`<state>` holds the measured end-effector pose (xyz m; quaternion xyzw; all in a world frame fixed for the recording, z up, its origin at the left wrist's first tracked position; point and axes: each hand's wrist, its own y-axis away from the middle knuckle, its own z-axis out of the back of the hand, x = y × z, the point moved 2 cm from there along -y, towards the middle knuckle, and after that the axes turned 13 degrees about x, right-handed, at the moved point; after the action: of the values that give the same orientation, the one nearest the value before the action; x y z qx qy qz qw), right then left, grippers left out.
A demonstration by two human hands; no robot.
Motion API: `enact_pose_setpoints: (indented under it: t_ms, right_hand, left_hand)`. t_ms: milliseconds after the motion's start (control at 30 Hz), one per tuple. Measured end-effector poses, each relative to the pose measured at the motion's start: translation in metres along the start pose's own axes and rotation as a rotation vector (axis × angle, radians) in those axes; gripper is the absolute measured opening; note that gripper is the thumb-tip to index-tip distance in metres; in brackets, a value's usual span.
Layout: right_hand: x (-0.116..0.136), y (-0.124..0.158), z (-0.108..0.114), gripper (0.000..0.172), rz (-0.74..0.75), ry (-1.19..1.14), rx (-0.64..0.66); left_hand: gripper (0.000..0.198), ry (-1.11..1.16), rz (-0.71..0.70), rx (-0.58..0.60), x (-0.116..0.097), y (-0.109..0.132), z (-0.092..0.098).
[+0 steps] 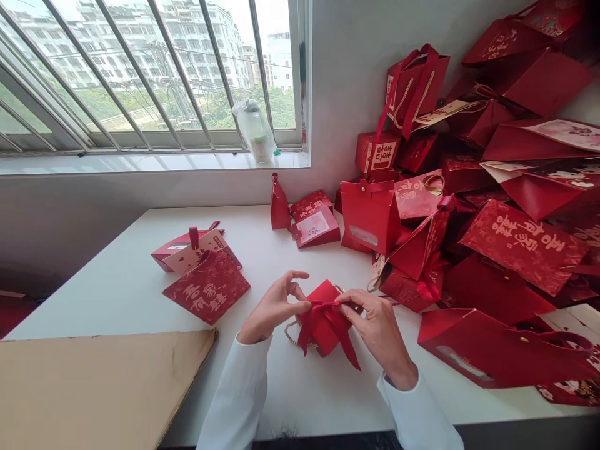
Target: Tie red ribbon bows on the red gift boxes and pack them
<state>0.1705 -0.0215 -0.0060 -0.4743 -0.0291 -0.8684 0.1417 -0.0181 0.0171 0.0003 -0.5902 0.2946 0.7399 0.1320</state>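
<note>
A small red gift box (329, 344) stands on the white table in front of me, with a red ribbon bow (325, 315) across its top. Two ribbon tails hang down its near side, and twisted cord handles (291, 334) show at its edges. My left hand (276, 306) pinches the bow's left side between thumb and a bent finger, its index finger lifted off. On the other side, my right hand (375, 319) has thumb and fingertips closed on the ribbon. Part of the box is hidden beneath the ribbon and my right fingers.
A large heap of red gift boxes and bags (506, 250) fills the right. Several red boxes (206, 287) sit at the left, and a few more (316, 219) by the wall. A cardboard sheet (103, 387) covers the near left. A wrapped cup (257, 131) stands on the windowsill.
</note>
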Motion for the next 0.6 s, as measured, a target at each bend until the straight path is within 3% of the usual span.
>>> enact_pose_setpoints:
  t_ms: [267, 467, 600]
  right_hand:
    - [-0.011, 0.009, -0.003, 0.025, 0.135, 0.149, 0.03]
    - [-0.018, 0.016, -0.005, 0.026, 0.164, 0.277, -0.024]
    - [-0.015, 0.016, 0.0, 0.027, 0.145, 0.231, -0.018]
  left_hand:
    - [0.04, 0.062, 0.036, -0.117, 0.004, 0.007, 0.001]
    - [0.028, -0.077, 0.028, -0.171, 0.004, 0.012, -0.001]
    - [0.024, -0.221, -0.077, -0.243, 0.002, 0.02, -0.003]
